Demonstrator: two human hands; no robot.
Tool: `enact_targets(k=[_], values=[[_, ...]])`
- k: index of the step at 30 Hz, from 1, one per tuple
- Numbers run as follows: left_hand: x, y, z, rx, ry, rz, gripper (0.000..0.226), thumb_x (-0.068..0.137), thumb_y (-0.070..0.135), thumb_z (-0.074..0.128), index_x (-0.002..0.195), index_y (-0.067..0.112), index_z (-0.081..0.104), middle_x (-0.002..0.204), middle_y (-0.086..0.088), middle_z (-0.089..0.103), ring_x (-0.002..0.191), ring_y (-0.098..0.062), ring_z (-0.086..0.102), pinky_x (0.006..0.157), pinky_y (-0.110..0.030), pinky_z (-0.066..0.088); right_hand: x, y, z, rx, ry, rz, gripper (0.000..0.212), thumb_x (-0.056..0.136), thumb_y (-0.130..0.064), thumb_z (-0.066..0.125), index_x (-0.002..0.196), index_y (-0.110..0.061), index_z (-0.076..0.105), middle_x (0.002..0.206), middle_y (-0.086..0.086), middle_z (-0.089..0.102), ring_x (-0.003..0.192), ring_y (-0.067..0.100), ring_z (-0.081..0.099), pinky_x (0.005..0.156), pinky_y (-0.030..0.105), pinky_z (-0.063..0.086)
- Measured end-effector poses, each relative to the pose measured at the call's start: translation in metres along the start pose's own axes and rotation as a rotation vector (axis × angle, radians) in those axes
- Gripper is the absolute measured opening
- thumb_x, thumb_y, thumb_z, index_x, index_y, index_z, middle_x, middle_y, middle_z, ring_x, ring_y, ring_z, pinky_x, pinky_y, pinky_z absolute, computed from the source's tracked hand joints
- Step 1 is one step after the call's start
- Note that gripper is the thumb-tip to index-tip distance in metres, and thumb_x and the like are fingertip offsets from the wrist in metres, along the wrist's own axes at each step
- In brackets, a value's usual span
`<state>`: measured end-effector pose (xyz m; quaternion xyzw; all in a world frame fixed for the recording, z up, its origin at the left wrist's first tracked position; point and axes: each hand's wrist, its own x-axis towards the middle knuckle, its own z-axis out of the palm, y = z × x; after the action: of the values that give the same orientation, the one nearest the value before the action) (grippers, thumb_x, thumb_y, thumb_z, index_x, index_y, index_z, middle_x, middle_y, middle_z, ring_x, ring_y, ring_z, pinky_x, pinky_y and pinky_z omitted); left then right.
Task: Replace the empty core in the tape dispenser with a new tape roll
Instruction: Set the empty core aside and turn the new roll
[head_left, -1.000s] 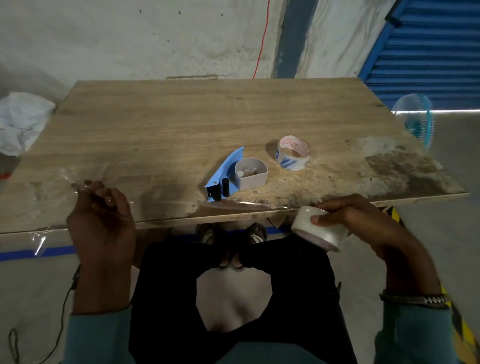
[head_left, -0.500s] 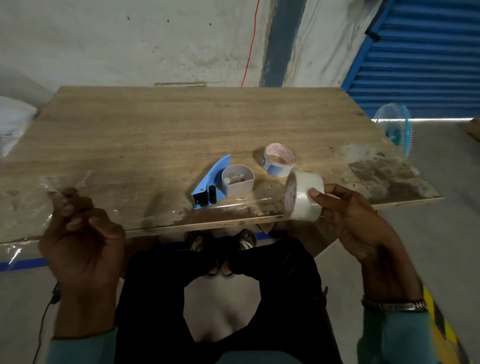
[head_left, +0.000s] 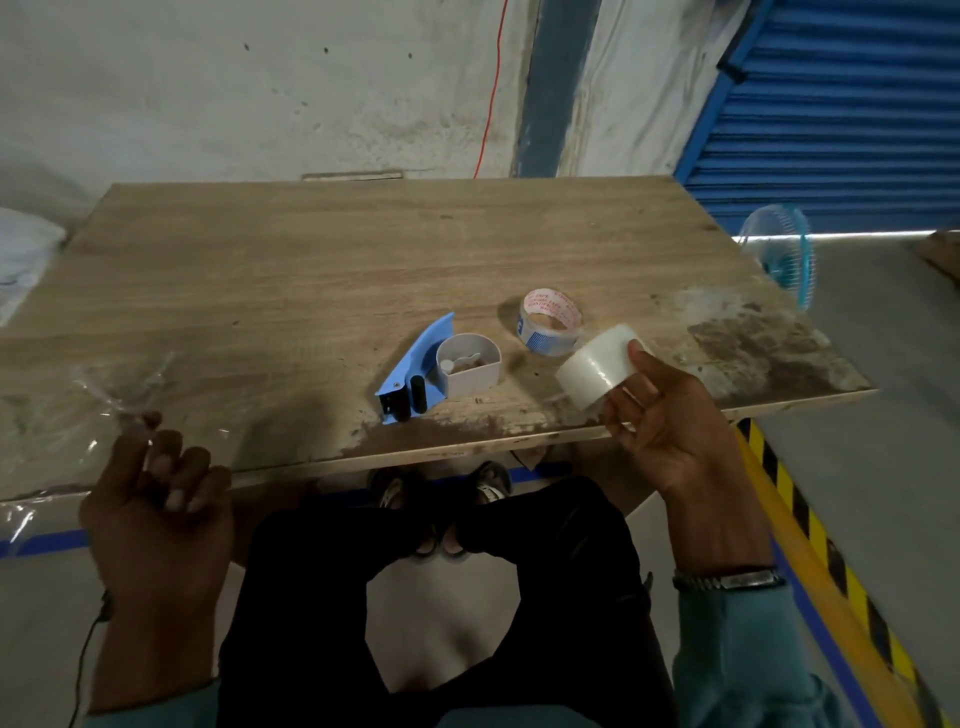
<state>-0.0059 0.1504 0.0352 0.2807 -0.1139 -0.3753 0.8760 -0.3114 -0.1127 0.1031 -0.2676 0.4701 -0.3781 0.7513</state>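
A blue tape dispenser (head_left: 410, 366) with a white hub housing (head_left: 470, 366) lies near the front edge of the wooden table (head_left: 322, 270). Just right of it stands an empty core (head_left: 550, 322) with red print and a blue band. My right hand (head_left: 665, 431) holds a white new tape roll (head_left: 597, 371) over the table's front edge, right of the dispenser and in front of the core. My left hand (head_left: 156, 499) is at the front left edge, fingers curled on a crumpled strip of clear tape (head_left: 124, 389).
A turquoise fan (head_left: 779, 260) stands beyond the table's right side. A white bag (head_left: 21, 254) lies at the far left. Yellow-black floor striping (head_left: 810, 525) runs along the right. My dark-trousered legs (head_left: 441, 597) are below the table's front edge.
My right hand has lifted the tape roll from below the table's edge up over the table beside the core. The clear strip no longer stretches between my hands. My left hand stayed at the left edge.
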Motion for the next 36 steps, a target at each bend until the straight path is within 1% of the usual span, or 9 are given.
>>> enact_targets(k=[4, 7, 10, 15, 19, 25, 28, 32, 36], values=[[-0.003, -0.020, 0.022, 0.487, 0.200, 0.231, 0.013, 0.094, 0.022, 0.053, 0.081, 0.025, 0.056, 0.063, 0.009, 0.047, 0.048, -0.003, 0.034, 0.044, -0.019, 0.022, 0.001, -0.005, 0.000, -0.016, 0.014, -0.098, 0.040, 0.101, -0.028, 0.070, 0.136, -0.014, 0.059, 0.050, -0.013, 0.062, 0.060, 0.005, 0.074, 0.074, 0.028, 0.054], [-0.006, -0.044, 0.044, 0.779, 0.127, 0.280, 0.026, 0.094, 0.016, 0.042, 0.089, 0.008, 0.066, 0.064, -0.005, 0.050, 0.044, -0.006, 0.033, 0.042, -0.019, 0.018, -0.005, -0.005, 0.009, -0.065, -0.032, -0.121, 0.043, 0.099, -0.028, 0.072, 0.137, -0.012, 0.063, 0.090, -0.003, 0.081, 0.092, 0.017, 0.081, 0.078, 0.030, 0.061], [-0.006, -0.075, 0.076, 0.914, -0.037, 0.087, 0.041, 0.089, 0.026, 0.040, 0.082, 0.014, 0.079, 0.056, -0.006, 0.053, 0.041, -0.002, 0.039, 0.042, -0.017, 0.024, -0.014, -0.001, 0.021, -0.087, -0.080, -0.131, 0.038, 0.098, -0.028, 0.073, 0.132, -0.012, 0.066, 0.118, 0.008, 0.080, 0.100, 0.021, 0.081, 0.079, 0.031, 0.066], [-0.024, -0.120, 0.122, 1.237, -0.206, -0.175, 0.050, 0.092, 0.079, 0.046, 0.080, 0.039, 0.071, 0.065, 0.018, 0.062, 0.064, 0.000, 0.056, 0.074, -0.032, 0.044, -0.028, 0.009, 0.043, -0.113, -0.158, -0.102, 0.028, 0.099, -0.028, 0.071, 0.121, -0.011, 0.071, 0.124, 0.009, 0.079, 0.092, 0.018, 0.078, 0.089, 0.032, 0.060], [-0.029, -0.141, 0.144, 1.128, -0.219, -0.152, 0.050, 0.083, 0.087, 0.054, 0.093, 0.040, 0.070, 0.070, 0.014, 0.066, 0.068, 0.005, 0.060, 0.068, -0.023, 0.048, -0.036, 0.016, 0.051, -0.111, -0.183, -0.083, 0.016, 0.097, -0.027, 0.073, 0.105, -0.013, 0.071, 0.116, 0.016, 0.081, 0.093, 0.023, 0.076, 0.082, 0.031, 0.058], [-0.030, -0.139, 0.141, 1.037, -0.263, 0.067, 0.044, 0.102, 0.041, 0.063, 0.067, 0.015, 0.057, 0.056, 0.007, 0.048, 0.053, -0.006, 0.043, 0.056, -0.024, 0.039, -0.036, 0.010, 0.049, -0.114, -0.178, -0.091, 0.025, 0.098, -0.027, 0.072, 0.119, -0.013, 0.072, 0.121, 0.012, 0.080, 0.087, 0.018, 0.080, 0.087, 0.032, 0.061], [-0.025, -0.131, 0.129, 0.854, -0.076, -0.103, 0.042, 0.101, 0.023, 0.067, 0.069, -0.002, 0.056, 0.054, -0.002, 0.041, 0.047, -0.006, 0.035, 0.048, -0.016, 0.032, -0.037, -0.004, 0.042, -0.032, -0.189, -0.078, 0.022, 0.101, -0.027, 0.067, 0.118, -0.014, 0.072, 0.108, 0.006, 0.084, 0.090, 0.017, 0.082, 0.076, 0.028, 0.067], [-0.003, -0.115, 0.092, 0.881, 0.221, -0.168, 0.041, 0.094, 0.025, 0.076, 0.055, 0.018, 0.065, 0.048, 0.005, 0.043, 0.042, -0.005, 0.033, 0.041, -0.017, 0.026, -0.033, -0.023, 0.022, 0.112, -0.210, -0.055, 0.035, 0.102, -0.027, 0.066, 0.075, -0.014, 0.084, 0.095, 0.006, 0.085, 0.102, 0.022, 0.081, 0.080, 0.030, 0.068], [0.022, -0.093, 0.071, 0.891, 0.347, 0.010, 0.033, 0.092, 0.020, 0.075, 0.062, 0.011, 0.067, 0.048, 0.005, 0.052, 0.046, -0.007, 0.043, 0.051, -0.026, 0.034, -0.034, -0.023, 0.018, 0.060, -0.323, 0.014, 0.021, 0.090, -0.021, 0.067, 0.099, -0.009, 0.083, 0.089, 0.007, 0.082, 0.078, 0.016, 0.079, 0.073, 0.032, 0.066]])
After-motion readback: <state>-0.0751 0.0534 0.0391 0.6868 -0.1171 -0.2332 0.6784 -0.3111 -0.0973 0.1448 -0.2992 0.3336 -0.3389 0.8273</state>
